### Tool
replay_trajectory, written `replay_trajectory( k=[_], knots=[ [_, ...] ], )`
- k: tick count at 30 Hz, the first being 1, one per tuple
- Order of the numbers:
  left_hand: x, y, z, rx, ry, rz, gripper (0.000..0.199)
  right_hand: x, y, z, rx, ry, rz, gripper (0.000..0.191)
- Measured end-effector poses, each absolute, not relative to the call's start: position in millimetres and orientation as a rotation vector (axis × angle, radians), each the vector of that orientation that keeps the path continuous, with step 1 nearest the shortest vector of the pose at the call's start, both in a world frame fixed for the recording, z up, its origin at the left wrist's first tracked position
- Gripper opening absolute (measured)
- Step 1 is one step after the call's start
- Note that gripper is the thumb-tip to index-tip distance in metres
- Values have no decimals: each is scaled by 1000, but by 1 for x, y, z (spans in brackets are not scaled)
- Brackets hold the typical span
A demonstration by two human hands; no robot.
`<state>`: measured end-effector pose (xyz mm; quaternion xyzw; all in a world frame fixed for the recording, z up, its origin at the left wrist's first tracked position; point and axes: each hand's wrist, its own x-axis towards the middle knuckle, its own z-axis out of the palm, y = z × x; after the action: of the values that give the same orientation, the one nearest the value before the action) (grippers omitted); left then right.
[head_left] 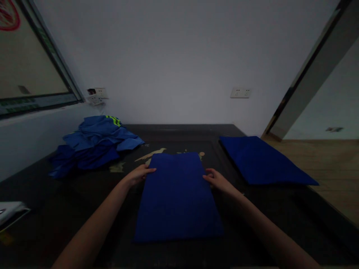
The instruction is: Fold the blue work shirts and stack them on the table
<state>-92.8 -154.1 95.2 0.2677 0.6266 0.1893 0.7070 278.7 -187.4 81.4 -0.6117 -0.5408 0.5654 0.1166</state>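
A dark blue cloth (178,198), folded into a long flat shape, lies on the black table (120,216) in front of me. My left hand (140,173) pinches its left edge, near the far end, between thumb and fingers. On the opposite side, my right hand (214,178) is at the right edge at about the same height, thumb and fingers closed on the cloth's border. The cloth looks smooth, with a slight dip in its far edge.
At the back left sits a crumpled pile of blue clothes (95,136) with yellow-green stripes. Another flat blue cloth (260,160) lies at the table's right edge. A white object (11,213) is at the left edge. A wall (179,74) with sockets stands behind.
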Motion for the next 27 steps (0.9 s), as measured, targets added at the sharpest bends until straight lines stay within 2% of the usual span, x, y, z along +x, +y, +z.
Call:
replay_trajectory(
  k=[4,7,10,14,21,27],
  knots=[
    [-87,-170,90,549,1397,590,64,279,-212,106,-1796,-1512,1902,52],
    [-80,-180,91,449,1387,576,71,272,-228,122,-1673,-1541,1898,57],
    [-64,-181,96,315,1343,573,69,264,-232,130,-1523,-1592,1802,63],
    [-24,-166,108,178,1331,561,59,276,-218,136,-1590,-1692,1629,71],
    [104,-102,122,611,1167,731,62,407,-151,148,-1794,-1721,1231,66],
    [251,-40,130,381,812,945,72,542,-87,199,-2045,-1442,1209,52]
  ],
)
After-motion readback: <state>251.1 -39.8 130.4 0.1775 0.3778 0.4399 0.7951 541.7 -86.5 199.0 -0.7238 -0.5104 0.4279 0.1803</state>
